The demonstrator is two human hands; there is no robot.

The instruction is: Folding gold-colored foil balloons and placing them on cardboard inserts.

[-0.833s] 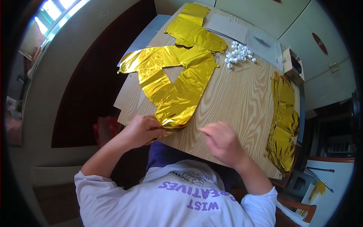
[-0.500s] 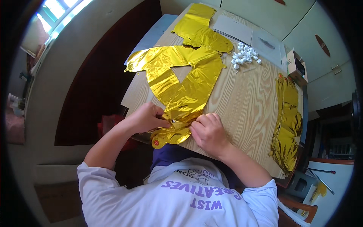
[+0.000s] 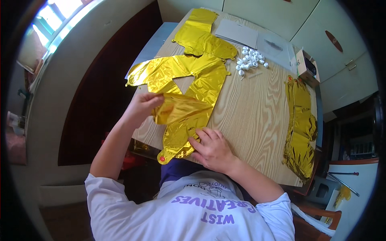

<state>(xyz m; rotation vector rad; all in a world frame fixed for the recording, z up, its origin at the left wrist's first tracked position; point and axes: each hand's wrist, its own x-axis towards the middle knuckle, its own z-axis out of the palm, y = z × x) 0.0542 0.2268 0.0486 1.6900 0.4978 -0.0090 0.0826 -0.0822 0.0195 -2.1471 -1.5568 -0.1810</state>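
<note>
A flat, uninflated gold foil balloon point(image 3: 207, 82) lies over the near left of the wooden table, with a triangular gap in its middle. Its near end carries a tab with a red spot at the table's edge. My left hand point(image 3: 144, 106) pinches one edge of the foil and holds it up as a raised flap. Fingers spread, my right hand point(image 3: 214, 148) rests on the near part of the same balloon, at the table's front edge. Beyond it, touching its far end, lies another flat gold foil piece point(image 3: 201, 38).
Several small white balls of ribbon point(image 3: 251, 58) sit on the far part of the wooden table point(image 3: 249, 116). Grey-white sheets point(image 3: 237, 32) and a clear plastic bag point(image 3: 275, 46) lie behind them. A small open box point(image 3: 307, 68) stands far right, near folded gold foil balloons point(image 3: 299, 128).
My left hand has moved up and away from me, lifting a foil flap. My right hand has loosened from a pinch and spread out on the foil. The bunched near end is now flatter.
</note>
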